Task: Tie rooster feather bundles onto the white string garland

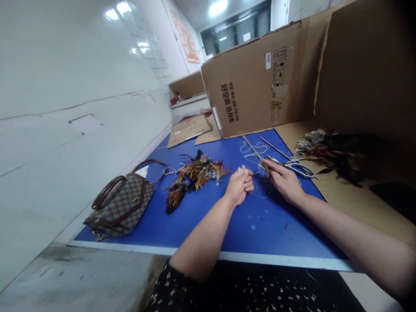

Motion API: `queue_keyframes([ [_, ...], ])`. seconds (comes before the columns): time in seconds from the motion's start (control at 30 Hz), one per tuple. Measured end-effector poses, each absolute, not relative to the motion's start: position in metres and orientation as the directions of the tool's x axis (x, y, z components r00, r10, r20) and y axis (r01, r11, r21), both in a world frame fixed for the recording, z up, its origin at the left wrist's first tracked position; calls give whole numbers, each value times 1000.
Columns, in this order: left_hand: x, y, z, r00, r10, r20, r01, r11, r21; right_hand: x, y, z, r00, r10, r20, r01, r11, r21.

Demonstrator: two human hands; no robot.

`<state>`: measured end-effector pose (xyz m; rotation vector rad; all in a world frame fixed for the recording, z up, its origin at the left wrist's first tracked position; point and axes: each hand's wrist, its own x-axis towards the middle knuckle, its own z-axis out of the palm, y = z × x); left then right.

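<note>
My left hand is closed in a fist above the blue mat, with a tuft of whitish fluff showing at its top. A thin stalk or thread sticks out of it toward the right. Just across from it, my right hand pinches a small brown feather between thumb and fingers. Scissors with pale handles lie behind my right hand, partly covered by it. Pale string lies tangled around a thin stick beyond my hands. A bunch of brown and black feathers rests left of my left hand.
A patterned handbag with brown handles stands at the left, by the white wall. A second feather pile lies at the right on tan board. One more stick is near the scissors. A tall cardboard box rises behind the mat.
</note>
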<state>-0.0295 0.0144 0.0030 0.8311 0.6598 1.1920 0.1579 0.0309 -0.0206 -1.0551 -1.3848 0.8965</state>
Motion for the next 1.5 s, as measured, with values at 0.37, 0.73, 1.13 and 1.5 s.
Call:
queue_keyframes([
  [0.37, -31, 6, 19, 499, 856, -137, -475, 402, 783, 159, 23, -12, -140, 967, 211, -35, 209, -977],
  [0.73, -28, 1, 16, 587, 802, -107, -353, 373, 858, 159, 22, -12, -128, 924, 360, 46, 368, -929],
  [1.13, -31, 2, 11, 594, 799, -87, -322, 336, 885, 158, 18, -3, -117, 899, 421, 108, 433, -895],
  [1.5, -31, 6, 3, 560, 825, -68, -307, 284, 908, 158, 18, -1, -207, 869, 450, 135, 481, -866],
])
